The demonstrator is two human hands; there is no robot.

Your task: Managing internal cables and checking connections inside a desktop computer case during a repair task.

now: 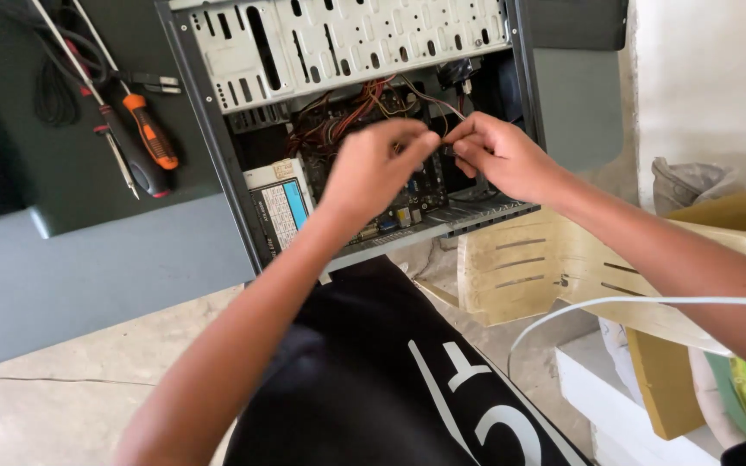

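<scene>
Head view, looking down over a black garment with white markings on the person's lap. Landmark: the open computer case, lying with its side off.

Nearest, below the case: bare concrete floor. To the lower right of the case, a cream plastic chair and a white cable arcing across it.

Both forearms reach up from the bottom edge toward the middle of the case. Left hand hovers over the motherboard, fingers pinched together at the tips. Right hand is just to its right, fingers also pinched, tips nearly meeting those of the left. Between them sits a small connector on thin wires; it is too small and too hidden to tell which hand actually holds it.

Those thin wires run up from the pinch point to a bundle of red, orange and yellow leads deeper in the case. Above that, at the far side of the case, a perforated metal drive cage.

Left of the case, on the grey desk: an orange-handled screwdriver, a black-and-red one just beside it, and a coil of black cable further back.
</scene>
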